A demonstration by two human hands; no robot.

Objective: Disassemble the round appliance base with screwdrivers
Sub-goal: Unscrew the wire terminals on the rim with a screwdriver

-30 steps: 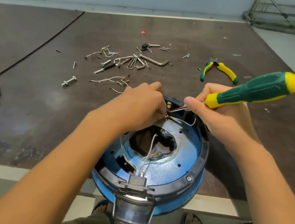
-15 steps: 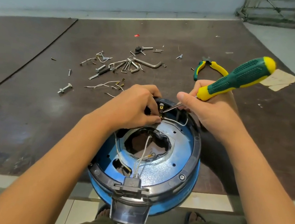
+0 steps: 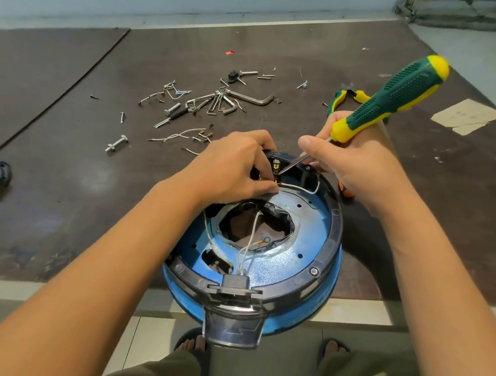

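Gripping base (image 3: 278, 267) far rim, L fingers (image 3: 258, 141)

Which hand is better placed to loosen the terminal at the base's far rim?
Right hand: it grips the screwdriver, tip at the brass terminal. The left hand pinches the white wire beside it.

Both bare forearms reach forward and converge. Left hand (image 3: 233, 167) is palm down, fingers curled, thumb and forefinger tips pinched on something hidden. Right hand (image 3: 351, 172) grips a screwdriver (image 3: 399, 94) low on its handle, one fingertip over the shaft
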